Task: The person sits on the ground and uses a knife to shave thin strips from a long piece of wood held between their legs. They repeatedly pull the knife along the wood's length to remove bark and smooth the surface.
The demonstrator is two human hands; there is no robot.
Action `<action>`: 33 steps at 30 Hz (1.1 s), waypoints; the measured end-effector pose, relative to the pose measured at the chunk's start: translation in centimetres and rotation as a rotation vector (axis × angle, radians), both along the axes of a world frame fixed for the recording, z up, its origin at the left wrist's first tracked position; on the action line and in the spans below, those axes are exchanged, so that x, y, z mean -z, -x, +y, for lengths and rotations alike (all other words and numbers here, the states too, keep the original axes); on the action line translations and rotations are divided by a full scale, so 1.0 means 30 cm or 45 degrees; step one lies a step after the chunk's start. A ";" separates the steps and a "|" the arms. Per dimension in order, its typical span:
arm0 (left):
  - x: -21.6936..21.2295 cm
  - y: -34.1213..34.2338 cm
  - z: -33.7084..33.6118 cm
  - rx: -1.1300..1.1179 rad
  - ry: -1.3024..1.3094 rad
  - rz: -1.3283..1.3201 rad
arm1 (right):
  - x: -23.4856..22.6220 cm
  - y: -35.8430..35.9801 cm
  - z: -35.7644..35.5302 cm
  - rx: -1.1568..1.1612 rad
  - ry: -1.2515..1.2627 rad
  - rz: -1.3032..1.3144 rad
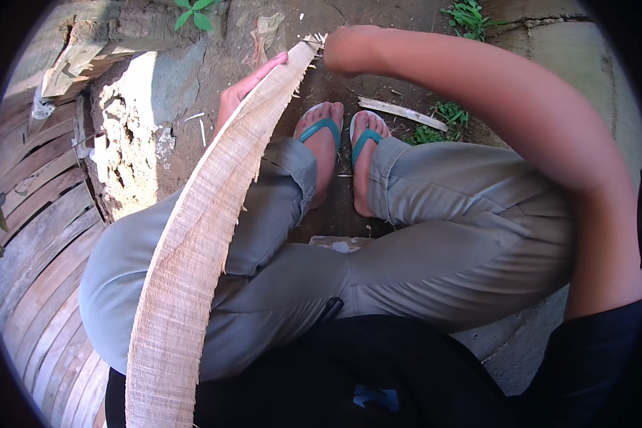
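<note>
A long, pale rough-sawn wooden board (185, 235) slants from the lower left, across my left thigh, up to a narrow far end with splintered edges. My left hand (239, 93) grips its left edge near that end, with a finger laid along the wood and the rest hidden behind it. Beside the tip, my right hand (346, 51) is bent inward and looks closed. Its fingers are turned away from view. A thin dark line (312, 43) crosses the tip; I cannot tell what it belongs to.
My feet in teal-strapped flip-flops (366, 139) rest on bare earth. A pale wood strip (403, 113) lies past them beside green weeds (449, 118). A slatted wooden wall (46, 285) curves along the left, below a rough timber block (71, 68). Small splinters litter the ground.
</note>
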State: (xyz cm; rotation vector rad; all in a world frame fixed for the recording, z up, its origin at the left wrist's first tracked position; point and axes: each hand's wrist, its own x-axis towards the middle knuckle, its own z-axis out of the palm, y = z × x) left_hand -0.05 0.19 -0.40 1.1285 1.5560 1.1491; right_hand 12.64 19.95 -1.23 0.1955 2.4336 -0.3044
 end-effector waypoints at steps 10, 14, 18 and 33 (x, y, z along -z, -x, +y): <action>-0.025 -0.002 -0.015 -0.029 0.089 -0.015 | -0.081 -0.016 -0.044 0.347 0.105 0.026; 0.088 0.069 -0.031 -0.150 0.229 -0.186 | 0.084 -0.025 -0.036 0.464 0.060 0.128; 0.051 0.003 0.002 -0.003 0.002 0.042 | 0.146 -0.069 0.081 0.513 0.032 -0.032; 0.045 0.020 -0.018 0.077 -0.012 0.169 | 0.086 -0.013 0.103 0.210 0.090 -0.093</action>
